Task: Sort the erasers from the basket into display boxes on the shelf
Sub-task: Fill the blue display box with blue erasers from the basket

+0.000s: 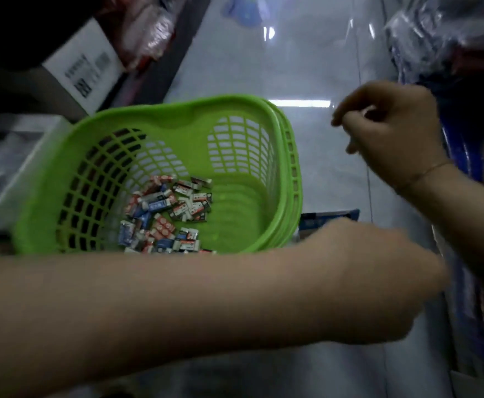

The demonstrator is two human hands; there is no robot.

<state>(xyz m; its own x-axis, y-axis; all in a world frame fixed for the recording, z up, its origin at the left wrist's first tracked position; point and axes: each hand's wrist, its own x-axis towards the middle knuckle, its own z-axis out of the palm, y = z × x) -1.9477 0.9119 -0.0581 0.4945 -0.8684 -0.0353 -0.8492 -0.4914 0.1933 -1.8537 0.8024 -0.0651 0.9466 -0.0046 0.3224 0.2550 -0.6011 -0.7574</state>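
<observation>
A pale tiled floor [307,53] filled the middle of the frame. On it, left of centre, stood a green basket [160,116], with the erasers [169,214] heaped on its bottom. The left hand [378,282] reached across the lower frame, right of the basket and clear of the erasers; blur hid its fingers, so its grip could not be told. The right hand [390,130] hung at upper right, well apart from the erasers, fingers curled, seemingly empty.

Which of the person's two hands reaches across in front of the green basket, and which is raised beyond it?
The left hand reaches across, its forearm covering the green basket's near rim. The right hand is raised farther off, fingers curled.
</observation>
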